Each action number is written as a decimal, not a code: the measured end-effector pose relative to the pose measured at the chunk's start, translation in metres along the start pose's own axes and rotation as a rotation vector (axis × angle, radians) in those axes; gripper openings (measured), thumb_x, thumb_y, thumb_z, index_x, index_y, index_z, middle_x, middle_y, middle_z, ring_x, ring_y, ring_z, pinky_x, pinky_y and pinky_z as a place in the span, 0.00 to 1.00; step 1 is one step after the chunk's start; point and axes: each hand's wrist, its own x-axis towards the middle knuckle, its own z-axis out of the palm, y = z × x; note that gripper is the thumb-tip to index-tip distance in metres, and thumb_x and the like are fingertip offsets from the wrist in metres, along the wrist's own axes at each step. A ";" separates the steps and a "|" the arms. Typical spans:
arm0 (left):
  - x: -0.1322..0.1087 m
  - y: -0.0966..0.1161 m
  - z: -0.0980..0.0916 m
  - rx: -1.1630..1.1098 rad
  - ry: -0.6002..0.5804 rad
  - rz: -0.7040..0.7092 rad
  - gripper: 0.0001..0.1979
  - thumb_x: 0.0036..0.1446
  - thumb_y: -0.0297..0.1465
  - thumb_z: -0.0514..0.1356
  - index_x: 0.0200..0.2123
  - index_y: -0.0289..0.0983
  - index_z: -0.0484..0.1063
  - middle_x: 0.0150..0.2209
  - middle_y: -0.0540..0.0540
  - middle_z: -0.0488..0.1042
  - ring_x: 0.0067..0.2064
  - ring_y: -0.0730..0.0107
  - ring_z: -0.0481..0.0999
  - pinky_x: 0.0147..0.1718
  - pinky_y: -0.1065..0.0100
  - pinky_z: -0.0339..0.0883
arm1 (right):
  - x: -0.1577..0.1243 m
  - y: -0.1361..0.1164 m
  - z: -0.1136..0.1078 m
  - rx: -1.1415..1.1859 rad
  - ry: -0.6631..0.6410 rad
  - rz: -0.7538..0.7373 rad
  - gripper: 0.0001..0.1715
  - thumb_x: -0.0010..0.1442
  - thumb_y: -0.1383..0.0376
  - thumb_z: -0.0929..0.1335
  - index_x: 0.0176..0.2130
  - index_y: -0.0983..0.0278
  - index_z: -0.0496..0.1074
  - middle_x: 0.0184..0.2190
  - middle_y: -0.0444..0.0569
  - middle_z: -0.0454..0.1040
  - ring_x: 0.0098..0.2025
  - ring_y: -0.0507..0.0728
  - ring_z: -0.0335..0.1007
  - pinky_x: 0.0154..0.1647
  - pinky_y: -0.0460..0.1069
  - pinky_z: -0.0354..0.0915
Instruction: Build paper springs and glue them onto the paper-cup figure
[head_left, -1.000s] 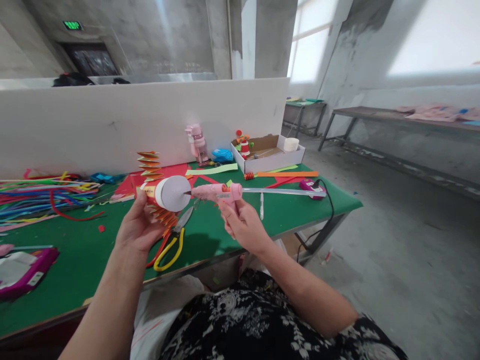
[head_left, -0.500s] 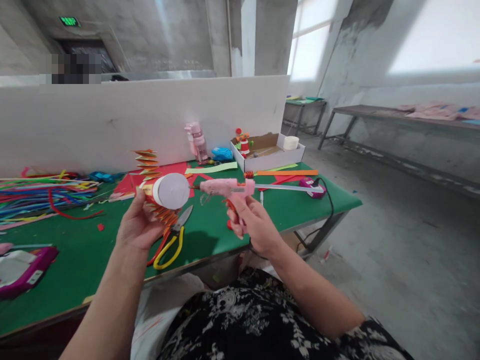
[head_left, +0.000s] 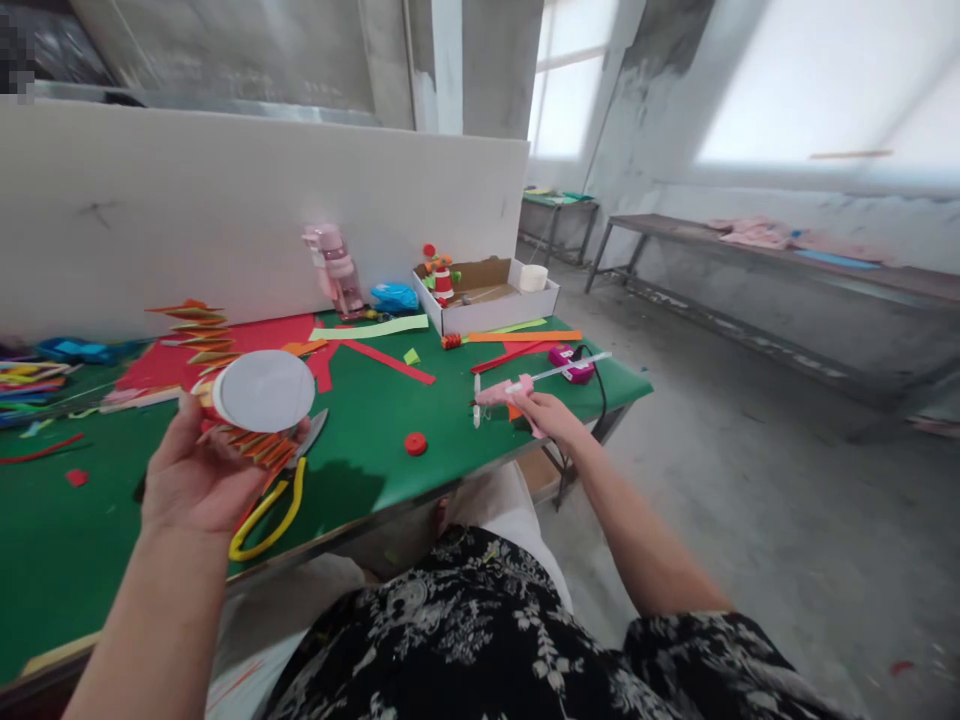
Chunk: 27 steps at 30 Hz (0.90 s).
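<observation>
1. Pink plastic marks the hot glue gun (head_left: 501, 392), low over the right end of the green table (head_left: 360, 420), with its nozzle pointing left and a clear glue stick (head_left: 574, 367) jutting from its back.
2. We curl the fingers of our right hand (head_left: 553, 416) around the gun's handle, arm stretched out. We cannot tell whether the gun rests on the table or hangs just above it.
3. Our left hand (head_left: 191, 480) grips the paper tube craft (head_left: 262, 392) from below, thumb and fingers pressed against its sides.
4. The tube's white round end faces us, and folded orange and red fringes stick out beneath it. We hold it above the near left part of the table, well apart from the gun.
5. Yellow-handled scissors (head_left: 270, 505) lie on the table just under our left hand.
6. A red round cap (head_left: 415, 443) sits between our two hands.
7. A magenta plug block (head_left: 570, 360) with a black cable (head_left: 600, 385) lies just beyond the gun.
8. Farther back we see an open cardboard box (head_left: 487, 312) and, to its left, a pink water bottle (head_left: 335, 270) against the white partition board (head_left: 225, 220).
</observation>
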 end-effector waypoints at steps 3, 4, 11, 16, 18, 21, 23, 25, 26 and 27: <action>-0.001 0.001 -0.002 0.019 0.003 0.004 0.15 0.61 0.40 0.56 0.48 0.41 0.74 0.39 0.44 0.82 0.37 0.57 0.82 0.30 0.56 0.80 | 0.009 0.003 -0.003 -0.083 0.015 -0.006 0.28 0.54 0.43 0.66 0.21 0.62 0.59 0.13 0.37 0.56 0.17 0.48 0.55 0.19 0.45 0.49; -0.001 0.001 -0.002 0.023 0.004 0.009 0.15 0.61 0.40 0.56 0.47 0.41 0.74 0.39 0.44 0.82 0.37 0.57 0.82 0.30 0.56 0.81 | 0.010 0.003 -0.003 -0.086 0.020 -0.002 0.28 0.54 0.43 0.65 0.21 0.62 0.59 0.14 0.38 0.57 0.17 0.48 0.55 0.19 0.45 0.49; -0.003 0.005 -0.009 0.021 -0.028 0.030 0.15 0.64 0.41 0.53 0.46 0.40 0.73 0.38 0.45 0.83 0.39 0.59 0.82 0.32 0.59 0.81 | 0.010 0.012 -0.019 -0.191 0.157 0.054 0.28 0.60 0.44 0.59 0.22 0.62 0.61 0.15 0.41 0.61 0.20 0.50 0.58 0.22 0.46 0.52; -0.004 0.005 -0.011 0.007 -0.020 0.046 0.17 0.64 0.42 0.52 0.47 0.40 0.73 0.38 0.45 0.82 0.38 0.60 0.82 0.34 0.60 0.80 | 0.004 0.019 -0.033 -0.376 0.231 0.116 0.29 0.63 0.48 0.60 0.19 0.62 0.62 0.14 0.45 0.63 0.24 0.54 0.63 0.28 0.48 0.54; -0.006 0.006 -0.010 0.004 -0.018 0.047 0.16 0.64 0.41 0.53 0.48 0.41 0.73 0.38 0.46 0.83 0.38 0.60 0.82 0.35 0.60 0.80 | 0.004 0.019 -0.035 -0.450 0.272 0.134 0.26 0.63 0.50 0.62 0.21 0.63 0.66 0.20 0.49 0.69 0.29 0.56 0.67 0.30 0.48 0.54; -0.009 0.005 -0.008 -0.003 -0.011 0.042 0.17 0.64 0.41 0.53 0.49 0.41 0.72 0.38 0.46 0.83 0.38 0.60 0.82 0.36 0.59 0.81 | 0.003 0.011 -0.026 -0.575 0.463 0.057 0.17 0.61 0.53 0.66 0.33 0.64 0.71 0.36 0.55 0.74 0.38 0.59 0.69 0.34 0.49 0.56; -0.011 0.004 -0.006 -0.008 -0.009 0.034 0.17 0.64 0.41 0.52 0.50 0.41 0.72 0.38 0.46 0.83 0.38 0.60 0.82 0.37 0.58 0.80 | 0.000 -0.004 -0.008 -0.598 0.557 -0.108 0.13 0.61 0.57 0.67 0.39 0.64 0.71 0.41 0.55 0.73 0.41 0.59 0.69 0.37 0.49 0.59; -0.011 0.002 -0.005 -0.022 -0.008 0.027 0.17 0.64 0.41 0.53 0.51 0.42 0.72 0.38 0.45 0.83 0.38 0.60 0.82 0.40 0.54 0.79 | -0.006 -0.023 0.020 -0.510 0.413 -0.348 0.09 0.63 0.61 0.67 0.38 0.64 0.72 0.38 0.52 0.74 0.41 0.58 0.69 0.42 0.49 0.61; -0.011 0.001 -0.005 -0.034 -0.007 0.020 0.17 0.63 0.41 0.54 0.51 0.42 0.72 0.39 0.45 0.83 0.39 0.59 0.82 0.42 0.52 0.78 | -0.010 -0.033 0.036 -0.464 0.235 -0.473 0.07 0.63 0.63 0.67 0.37 0.64 0.73 0.37 0.51 0.74 0.41 0.57 0.70 0.44 0.49 0.62; -0.010 0.000 -0.005 -0.047 -0.006 0.011 0.17 0.62 0.40 0.56 0.52 0.41 0.72 0.40 0.45 0.82 0.39 0.58 0.82 0.45 0.49 0.77 | -0.014 -0.042 0.053 -0.424 0.077 -0.570 0.06 0.63 0.65 0.67 0.39 0.64 0.74 0.38 0.50 0.74 0.42 0.56 0.70 0.44 0.48 0.63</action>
